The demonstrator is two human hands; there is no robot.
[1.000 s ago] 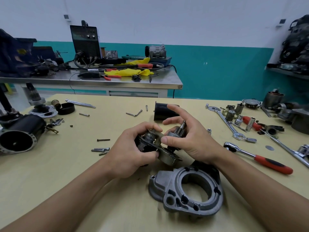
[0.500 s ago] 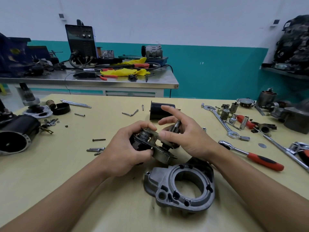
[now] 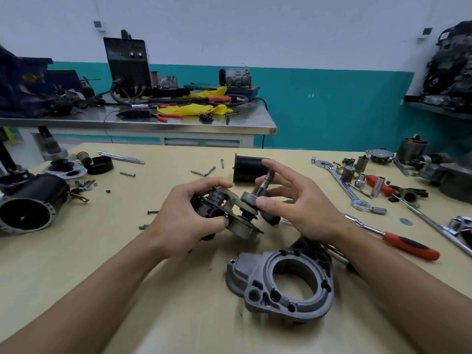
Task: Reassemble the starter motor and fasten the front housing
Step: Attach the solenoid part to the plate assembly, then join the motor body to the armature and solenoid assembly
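Note:
My left hand (image 3: pixel 189 215) grips a black and metal starter sub-assembly (image 3: pixel 229 213) with a flat metal plate, held just above the yellow table (image 3: pixel 102 264). A shaft with a gear (image 3: pixel 260 187) rises from it, tilted to the right. My right hand (image 3: pixel 301 203) is beside the shaft with fingers spread; its thumb touches the gear's rim. The grey cast front housing (image 3: pixel 281 279) lies on the table right in front of my hands. A black cylindrical motor casing (image 3: pixel 246 169) stands behind them.
A black motor body (image 3: pixel 30 203) and a round end plate (image 3: pixel 65 169) lie at the left edge. Loose bolts (image 3: pixel 201 172) are scattered mid-table. Wrenches, sockets and a red-handled ratchet (image 3: pixel 398 241) crowd the right side. A steel bench (image 3: pixel 143 121) stands behind.
My right hand has opened and drawn back from the shaft, with only the thumb left on the gear. My left hand keeps its grip.

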